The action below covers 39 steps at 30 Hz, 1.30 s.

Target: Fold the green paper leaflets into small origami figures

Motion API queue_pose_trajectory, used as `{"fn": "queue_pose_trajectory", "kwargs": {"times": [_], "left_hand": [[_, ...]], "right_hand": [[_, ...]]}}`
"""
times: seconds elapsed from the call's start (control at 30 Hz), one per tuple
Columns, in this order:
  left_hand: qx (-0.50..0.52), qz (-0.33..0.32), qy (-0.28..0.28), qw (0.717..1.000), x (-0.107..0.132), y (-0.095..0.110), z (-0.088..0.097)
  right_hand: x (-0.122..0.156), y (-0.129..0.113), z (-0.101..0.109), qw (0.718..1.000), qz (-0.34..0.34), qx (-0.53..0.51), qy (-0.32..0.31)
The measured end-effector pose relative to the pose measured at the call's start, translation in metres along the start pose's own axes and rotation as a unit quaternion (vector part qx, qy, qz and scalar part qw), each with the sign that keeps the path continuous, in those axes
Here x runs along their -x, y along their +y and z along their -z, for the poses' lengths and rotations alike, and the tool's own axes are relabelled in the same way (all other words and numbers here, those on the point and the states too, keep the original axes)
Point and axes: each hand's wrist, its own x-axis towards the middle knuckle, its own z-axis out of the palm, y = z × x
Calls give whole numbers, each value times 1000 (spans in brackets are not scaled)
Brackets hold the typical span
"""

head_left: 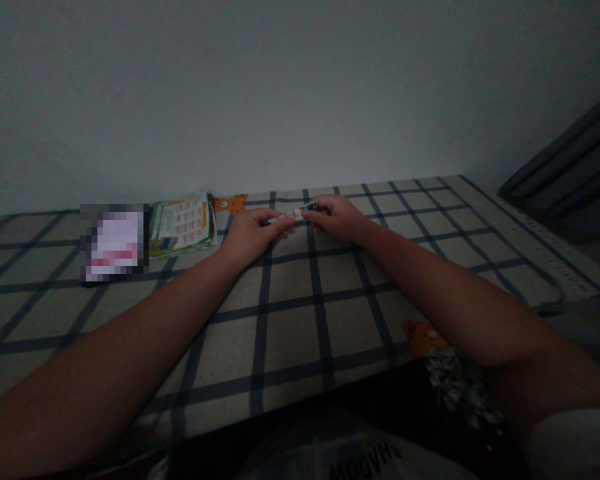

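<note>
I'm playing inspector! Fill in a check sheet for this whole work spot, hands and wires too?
Surface: checked cloth with bear prints
Job's things: narrow printed paper strip, held up in both hands
Clutter: leaflet stack; pixelated rectangular object left of it; small pale pieces by the lap
Hands: left hand and right hand pinch opposite ends
Cables: nothing seen
Surroundings: plain wall behind; dim light

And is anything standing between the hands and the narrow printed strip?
Nothing visible: the left hand and right hand both hold the printed strip directly. The printed sheets lie off to the left, not in between.
</note>
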Motion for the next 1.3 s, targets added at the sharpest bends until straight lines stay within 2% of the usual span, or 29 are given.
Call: {"fn": "queue_pose_trajectory", "kwargs": {"times": [0.27,0.43,0.57,0.8,0.9,1.07,1.3], "left_hand": [[55,12,4,998,1,2,-2],[102,25,-33,994,-3,-4,-1],[53,14,-63,997,-3,-7,-1],[-48,-52,-23,997,3,5,3],[-27,-58,-15,998,4,5,3],[81,-45,-23,995,4,0,1],[38,-49,6,998,6,6,4]], "right_hand": [[1,-3,0,1000,-4,-20,17],[1,-3,-1,998,-12,-54,25],[1,-3,-1,997,-13,-67,25],[1,-5,-1,992,-41,-116,9],[1,-5,-1,988,-50,-146,7],[1,-6,-2,983,-61,-175,11],[0,-6,-4,967,-115,-226,-4]]}}
